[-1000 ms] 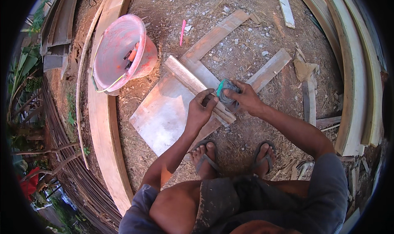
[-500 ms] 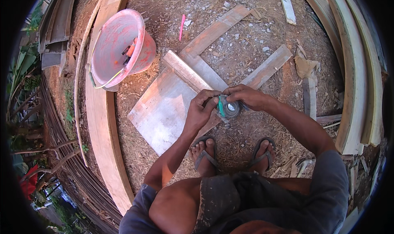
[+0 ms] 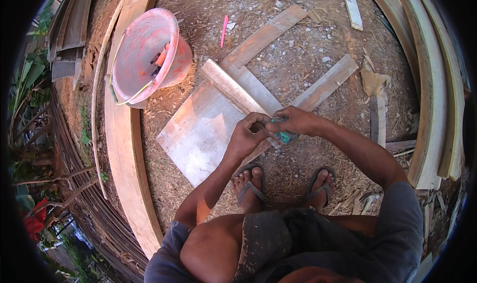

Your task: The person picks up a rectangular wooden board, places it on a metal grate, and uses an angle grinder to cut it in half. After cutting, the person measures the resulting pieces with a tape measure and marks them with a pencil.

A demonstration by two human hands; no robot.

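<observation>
Close together over the wooden boards, my two hands meet in front of my feet. A small round teal and clear thing point(image 3: 283, 137), of a kind I cannot make out, sits in the fingers of my right hand point(image 3: 300, 122), which is closed on it. My left hand point(image 3: 246, 135) curls with thumb and fingertips together, right against the right hand's fingers. Whatever it pinches is hidden or too small to name. Below and to the left of the hands lies a wide flat board point(image 3: 196, 129), with a narrow wooden strip point(image 3: 231, 86) along its upper edge.
A pink-stained bucket point(image 3: 181, 64) with an orange and black tool point(image 3: 160, 59) inside stands at the left on a long plank point(image 3: 121, 149). A pink stick point(image 3: 224, 31) lies beyond. Another board point(image 3: 325, 84) slants out at the right, and long planks point(image 3: 432, 84) line the far right.
The teal and clear thing has turned in my hands, its clear round face no longer showing. My right hand now covers more of it, and the left fingers have curled more.
</observation>
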